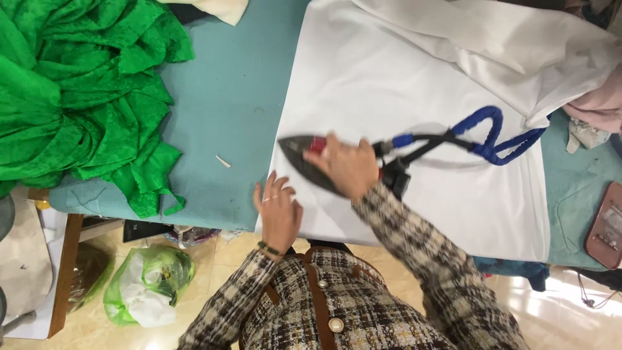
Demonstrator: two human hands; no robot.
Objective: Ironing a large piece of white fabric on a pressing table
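Observation:
A white cloth [389,84] lies spread over a teal padded ironing table [227,97]. My right hand [350,165] grips the handle of a dark steam iron [301,159], whose tip points left near the cloth's left edge. A blue-wrapped hose and black cable [486,136] trail from the iron's back to the right. My left hand [278,207] rests flat, fingers spread, on the cloth's near left corner just below the iron. I wear a checked tweed jacket.
Crumpled green fabric [78,91] is heaped on the table's left end. More white cloth [518,45] is bunched at the far right. A brown iron rest [606,227] sits at the right edge. A green plastic bag [149,285] lies on the floor.

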